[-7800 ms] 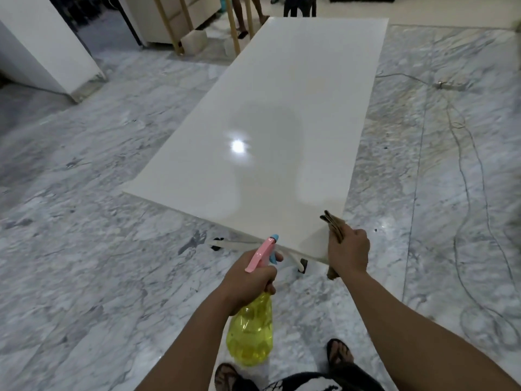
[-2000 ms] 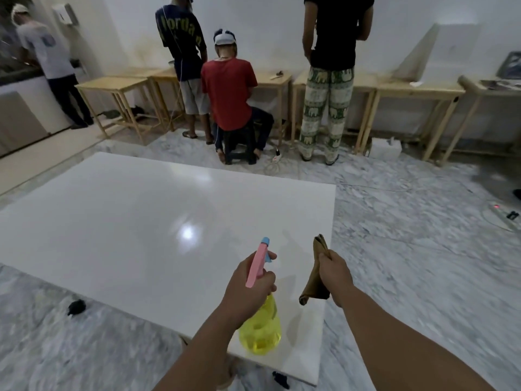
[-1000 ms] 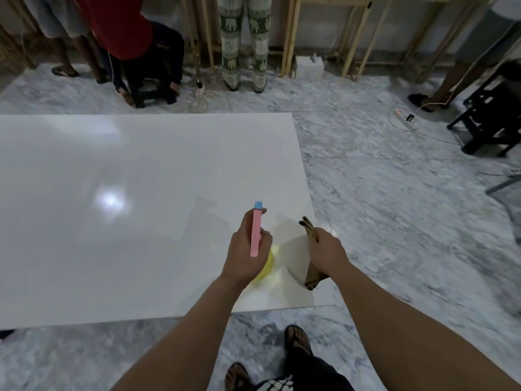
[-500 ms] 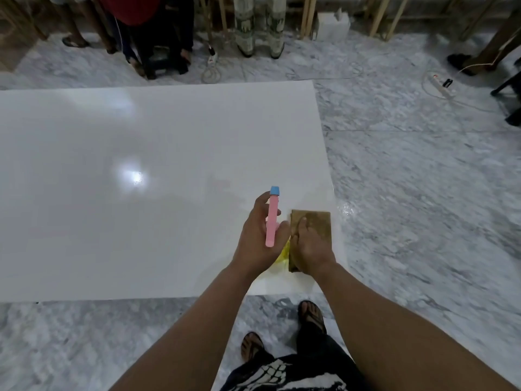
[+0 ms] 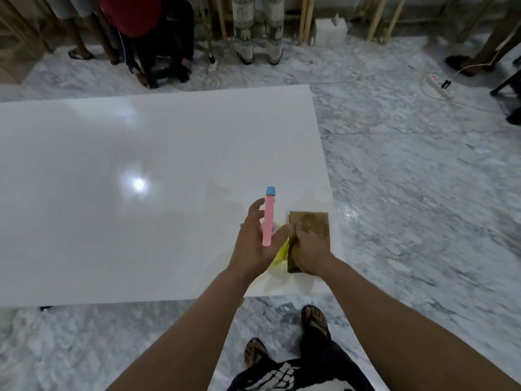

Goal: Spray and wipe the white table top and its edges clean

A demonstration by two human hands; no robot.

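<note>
Cloth down at the white table top's near right corner

Our right hand presses flat on the brown cloth, which lies at the corner's right edge. At its nine o'clock, touching, our left hand spreads loose fingers round the standing spray bottle, pink head pointing to twelve o'clock.

The table top is smooth, glossy white, shiny enough to mirror a ceiling light. The spray bottle looks plastic: matte pink head, blue tip, see-through yellow body. The cloth is brownish, soft and matte, kinda blotchy. The floor is polished grey-white marble. Table legs at the back look like bare wood.
</note>
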